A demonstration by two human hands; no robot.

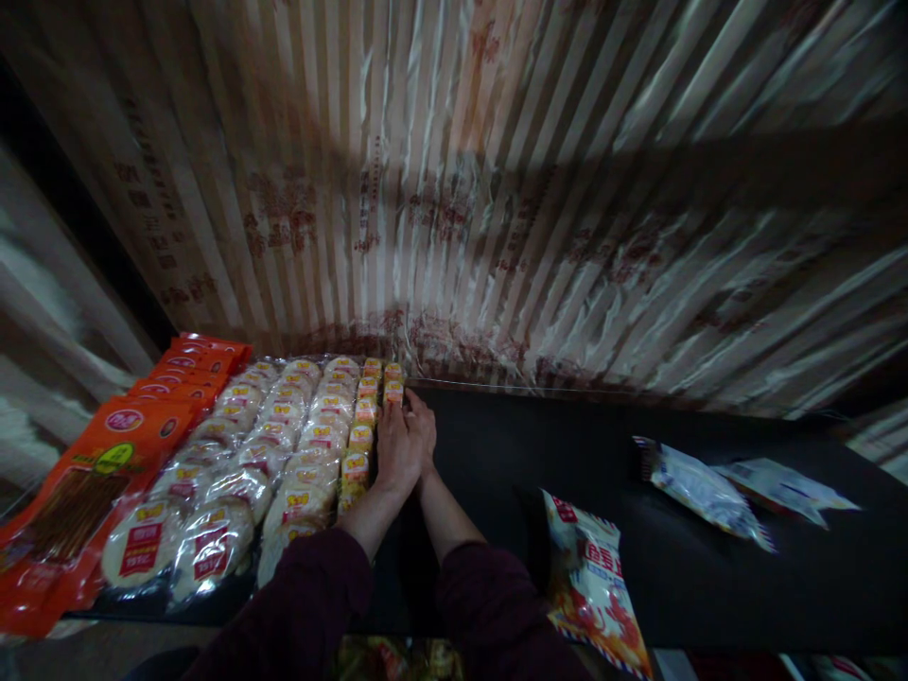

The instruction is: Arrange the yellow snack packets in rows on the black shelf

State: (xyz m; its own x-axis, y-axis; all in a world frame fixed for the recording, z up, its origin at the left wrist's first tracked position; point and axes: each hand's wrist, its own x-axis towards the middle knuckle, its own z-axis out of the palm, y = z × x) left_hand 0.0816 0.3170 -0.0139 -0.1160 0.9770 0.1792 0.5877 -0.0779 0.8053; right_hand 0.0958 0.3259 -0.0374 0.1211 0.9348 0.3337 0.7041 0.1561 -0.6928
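Both hands meet at the right edge of the stock laid out on the dark counter [511,454]. The left hand [397,452] lies flat with its back to the camera. Its fingers are stretched out along a narrow row of small packs [360,440], with no sign of a closed grip. The right hand [426,424] sits just behind it and a little farther in, fingertips at the far end of the same row. The left hand hides much of it, so I cannot tell whether it pinches a pack or only rests against one.

The small packs run front to back in a single file and touch the round packs [284,445] on their left. The round packs lie in overlapping rows under clear film. Beyond those, at the counter's left end, is a stack of orange packs [85,492].

To the right of the hands the counter carries loose goods, well apart from the rows. A chip bag [596,586] lies near the front edge, and two silver bags [699,492] lie farther right. A striped wall [497,189] of pale wrapping rises behind everything.

The small packs look light, and their glossy film is probably slippery. The contents seem likely to crumble under a hard squeeze. Each is best taken by its two long sides between thumb and fingers. The whole row could also be nudged with a flat palm, as the left hand is placed to do.
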